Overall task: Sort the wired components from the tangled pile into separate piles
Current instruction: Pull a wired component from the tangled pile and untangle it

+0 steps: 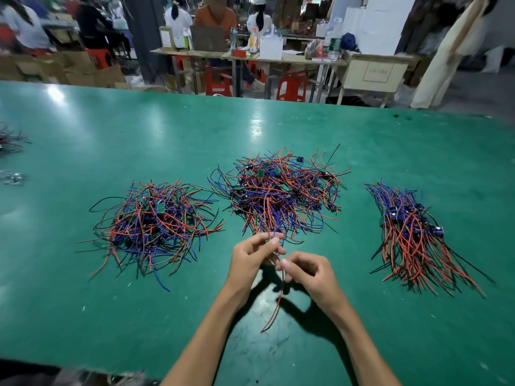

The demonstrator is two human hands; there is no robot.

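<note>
Holding a single wired component (274, 246) above a green worktop (83, 316), a person works just in front of the tangled pile (278, 190) at the centre. The left hand (252, 260) has its thumb and fingers curled around the component's upper end, where a small green board shows between the fingertips; blue and red leads rise from it toward the pile's near edge. The right hand (309, 270), close beside the left, pinches the red wire (280, 296), which hangs down between the forearms to the worktop.

Two further heaps flank the centre one. A loose left pile (156, 227) of red, blue and black leads with green boards lies well apart from the hands. A right pile (415, 232) has its wires laid roughly parallel, blue ends away from the person and red and black ends nearer.

Beyond the worktop, people sit with their backs turned at a long table (250, 58) bearing bottles and boxes, with red stools (291, 89) beneath. A pale cabinet (373, 73) carries a label too blurred to read. No legible writing shows elsewhere.
</note>
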